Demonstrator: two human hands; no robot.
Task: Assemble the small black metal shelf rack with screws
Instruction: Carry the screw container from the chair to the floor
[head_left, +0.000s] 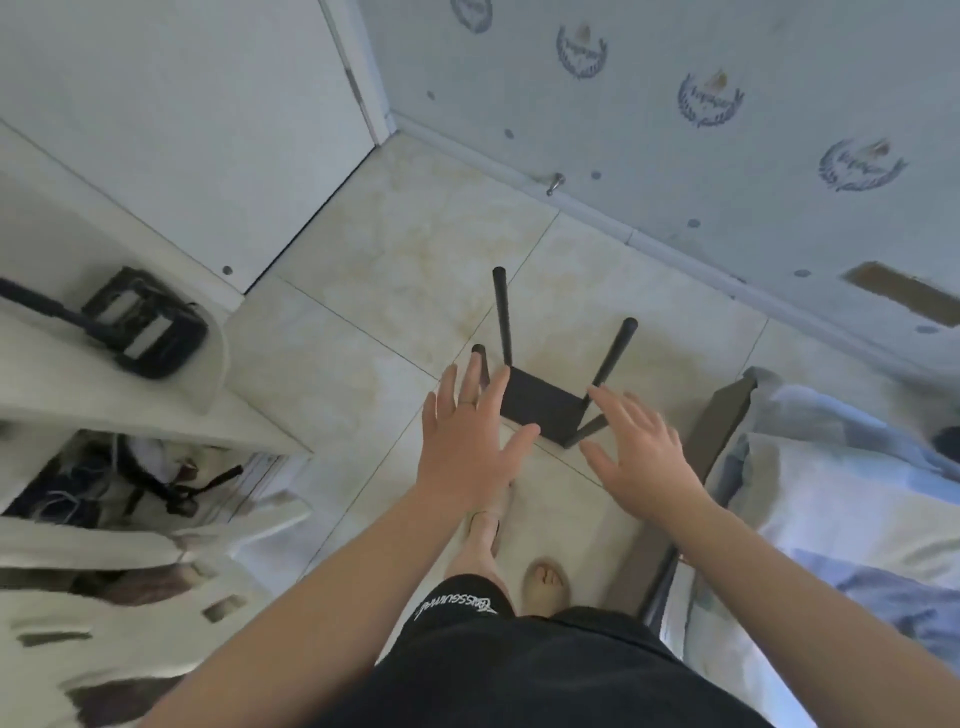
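Setting: home bedroom; bed (831, 493) with blue patterned bedding right of the right hand (644, 457); beige tiled floor (363, 338) under both hands; white door (182, 104) and crest-print wallpaper (675, 145) beyond; cluttered white shelving (78, 379) left of the left hand (467, 441).

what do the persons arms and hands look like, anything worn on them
The left arm and right arm are bare, with no sleeves, watch or bracelet in view. The left hand has a thin ring on one of its fingers. The right hand wears nothing. No gloves.
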